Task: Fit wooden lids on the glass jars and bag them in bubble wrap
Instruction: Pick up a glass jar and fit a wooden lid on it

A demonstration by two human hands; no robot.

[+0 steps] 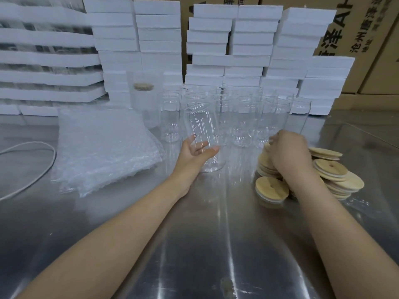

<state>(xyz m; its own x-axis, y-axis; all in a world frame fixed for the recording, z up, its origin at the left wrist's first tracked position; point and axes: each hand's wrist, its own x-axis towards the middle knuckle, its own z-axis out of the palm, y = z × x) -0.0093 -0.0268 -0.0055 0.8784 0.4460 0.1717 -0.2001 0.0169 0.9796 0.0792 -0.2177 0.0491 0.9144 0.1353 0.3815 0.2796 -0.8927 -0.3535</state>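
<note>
Fingers (195, 145) around one jar (204, 134)

Bubble wrap bags (103, 147) lie left, wooden lids (328, 171) right, glass jars (244, 117) between, foam blocks (226, 46) behind

Steel table (205, 244): jars (244, 117), lids (336, 180), seemingly bubble-wrap bags (103, 152).

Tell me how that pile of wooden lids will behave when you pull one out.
The lids lie loosely overlapped and tilted, so neighbours will probably slide. They look thin, stiff and light. The right hand is on the pile.
</note>
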